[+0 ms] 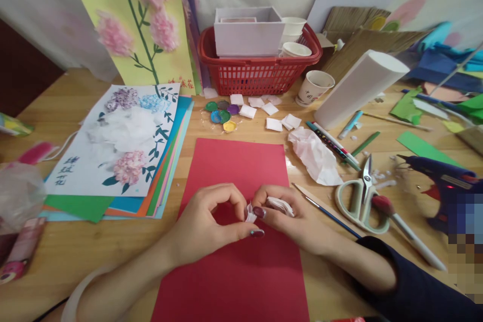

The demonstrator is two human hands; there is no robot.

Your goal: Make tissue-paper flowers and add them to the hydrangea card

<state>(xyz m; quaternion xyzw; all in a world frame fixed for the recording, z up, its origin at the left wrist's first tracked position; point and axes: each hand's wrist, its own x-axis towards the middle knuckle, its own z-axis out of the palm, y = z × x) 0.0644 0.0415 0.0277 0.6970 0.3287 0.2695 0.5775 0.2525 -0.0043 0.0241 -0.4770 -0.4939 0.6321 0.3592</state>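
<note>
White folded tissue paper [250, 213] sits between the fingertips of my two hands, above a red sheet of paper [237, 171]. My left hand [215, 214] is curled, its index finger and thumb at the left side of the tissue. My right hand [292, 219] pinches the tissue with thumb and forefinger. A thicker wad of thin white layers [279, 205] is tucked in the right hand's curled fingers. A crumpled white tissue [315, 156] lies beyond the right hand, and several folded white squares [273, 124] lie farther back.
On the right are scissors [365, 196], a paintbrush [324, 209], a red-tipped brush [407, 231] and a glue gun [441, 176]. A red basket [260, 75], a paper cup [315, 88] and a white roll [360, 90] stand behind. Coloured sheets [83, 206] lie left beneath a flower picture [79, 161].
</note>
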